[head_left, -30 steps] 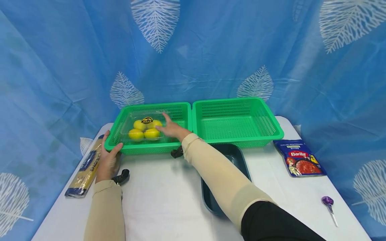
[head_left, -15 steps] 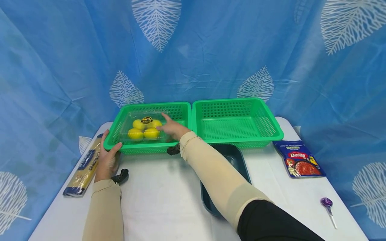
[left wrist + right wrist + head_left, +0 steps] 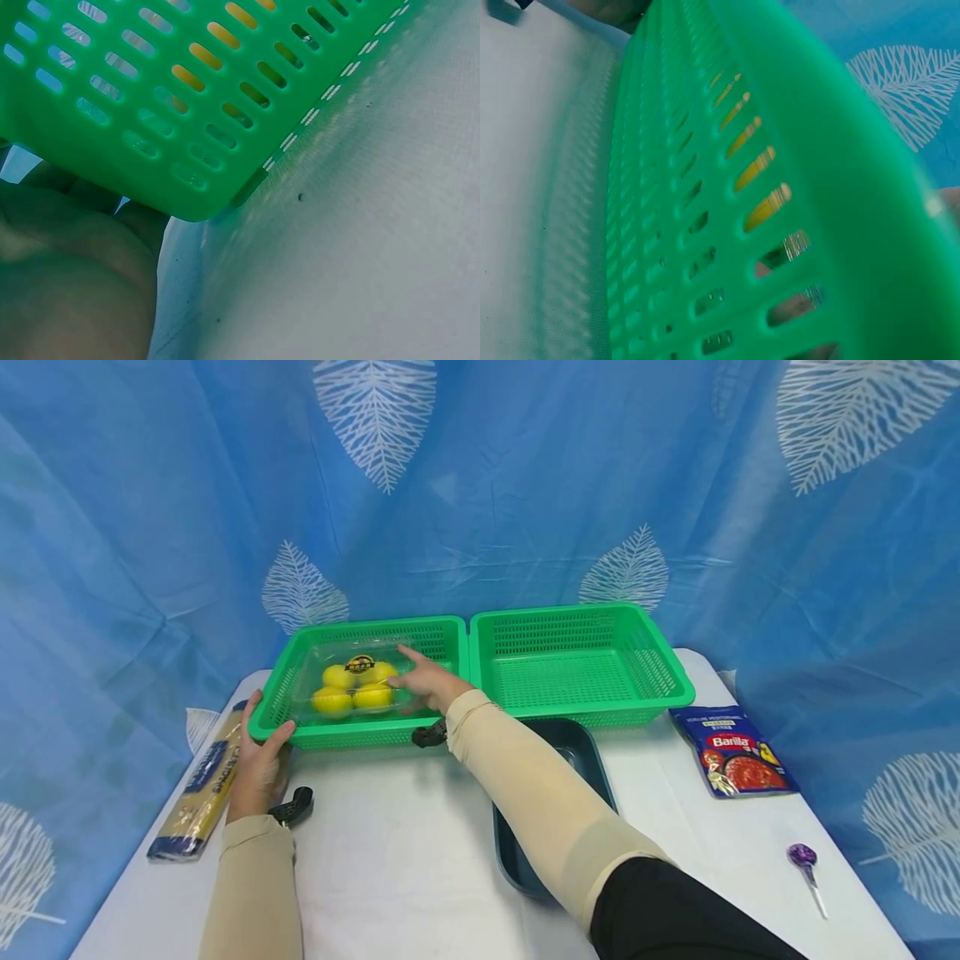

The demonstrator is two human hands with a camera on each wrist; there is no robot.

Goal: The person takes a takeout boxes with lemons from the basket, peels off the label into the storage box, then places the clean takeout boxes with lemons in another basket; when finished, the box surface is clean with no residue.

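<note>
Two green baskets, left basket (image 3: 352,737) and right basket (image 3: 581,706), side by side on the white table (image 3: 390,843). In the left basket we count one clear pack (image 3: 360,680) with four yellow fruits (image 3: 372,696); its dark label (image 3: 359,664) is too small to read. Our left hand (image 3: 257,764) has a narrow grip holding the left basket's near-left corner. Our right hand (image 3: 429,683) is in the same basket, grip wide, fingers spread at the pack's right end; we can't tell how firmly it bears. One spaghetti bag (image 3: 201,785), lettering partly legible, lies beside the left hand. One pouch (image 3: 731,752) reads "Barilla". One purple lollipop (image 3: 802,856). One dark tray (image 3: 517,860), partly hidden under our right sleeve (image 3: 551,802).
</note>
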